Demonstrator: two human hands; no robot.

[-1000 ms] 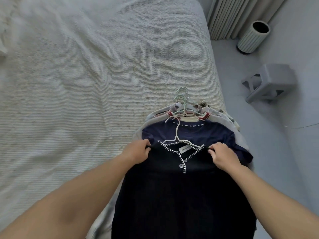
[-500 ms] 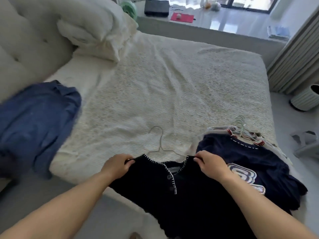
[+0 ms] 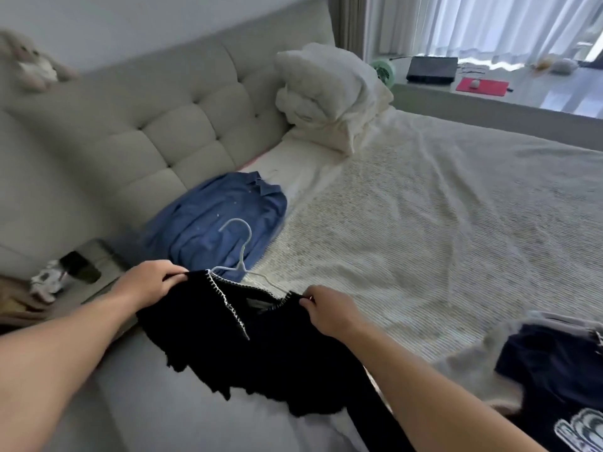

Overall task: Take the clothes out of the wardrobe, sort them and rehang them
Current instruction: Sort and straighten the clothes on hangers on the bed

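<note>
A black knit top [image 3: 261, 347] with white stitched trim hangs on a pale wire hanger [image 3: 239, 252], carried above the near left corner of the bed [image 3: 440, 223]. My left hand [image 3: 151, 282] grips its left shoulder and my right hand [image 3: 326, 309] pinches its right shoulder. Just beyond the hanger's hook a blue shirt [image 3: 215, 223] lies flat on the bed near the headboard. At the lower right lies a pile of clothes with a navy printed top [image 3: 554, 370] uppermost.
A tufted grey headboard [image 3: 146, 125] runs along the left, with white pillows [image 3: 329, 93] at its far end. A bedside table [image 3: 85, 265] with small items sits at lower left. A window ledge [image 3: 489, 93] with a red pad and a dark box lies beyond the bed.
I have carried the black top leftward off the pile toward the blue shirt, and my view has swung left. Both hands keep their hold on its shoulders.
</note>
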